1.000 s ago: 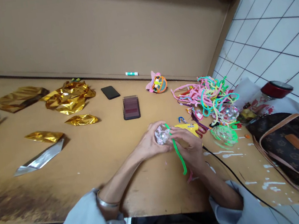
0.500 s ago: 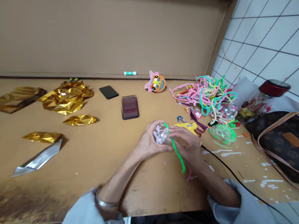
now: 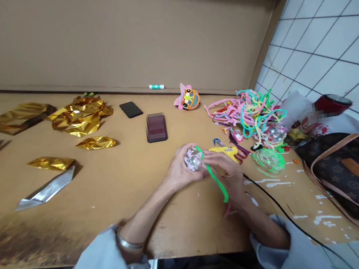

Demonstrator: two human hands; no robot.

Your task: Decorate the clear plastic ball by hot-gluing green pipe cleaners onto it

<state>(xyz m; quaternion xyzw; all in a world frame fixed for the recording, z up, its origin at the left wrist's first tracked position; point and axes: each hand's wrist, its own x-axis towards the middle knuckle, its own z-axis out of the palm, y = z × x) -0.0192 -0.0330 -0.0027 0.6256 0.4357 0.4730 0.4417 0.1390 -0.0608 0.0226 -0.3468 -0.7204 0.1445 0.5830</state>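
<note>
Faces a tabletop spanning the frame, with a dark handbag at lower right and a tangle of pipe cleaners right of centre. Uses left hand and right hand: cups a clear ball in the former, just below centre; pinches a green pipe cleaner in the latter.

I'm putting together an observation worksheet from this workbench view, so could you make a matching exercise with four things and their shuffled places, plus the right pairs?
Things
1. white-and-teal tube
2. clear ball
3. brown handbag
4. green strip

Places
A. cupped in the left hand
B. at the foot of the cardboard panel
C. passing under the right hand
D. near the tiled wall

Pairs: 1-B, 2-A, 3-D, 4-C
</note>
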